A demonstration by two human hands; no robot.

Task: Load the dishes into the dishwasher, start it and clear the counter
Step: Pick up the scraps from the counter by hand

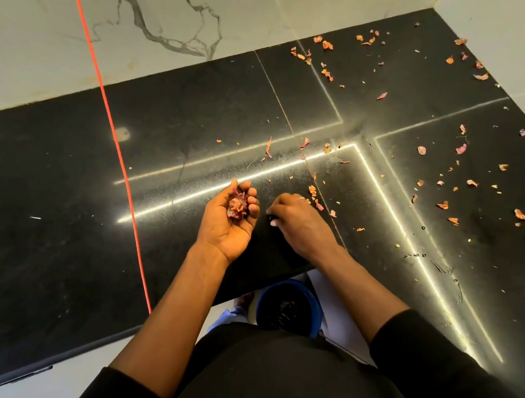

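Note:
A black polished counter (51, 221) fills the view, wrapping round an inner corner. My left hand (230, 219) lies palm up on it, fingers curled round a small heap of pink and orange onion peels (236, 207). My right hand (301, 222) is palm down just to the right, its fingertips bent down onto the counter surface; whether they pinch a scrap is hidden. Several loose peel scraps (315, 194) lie just beyond the right hand. Many more scraps (454, 204) are scattered over the right part and the far corner (328, 45).
A blue bin (288, 306) with a dark liner stands on the floor below the counter's inner corner, between my arms. Marbled white wall tiles (147, 0) rise behind the counter. A thin red cord (109, 112) runs diagonally across wall and counter on the left.

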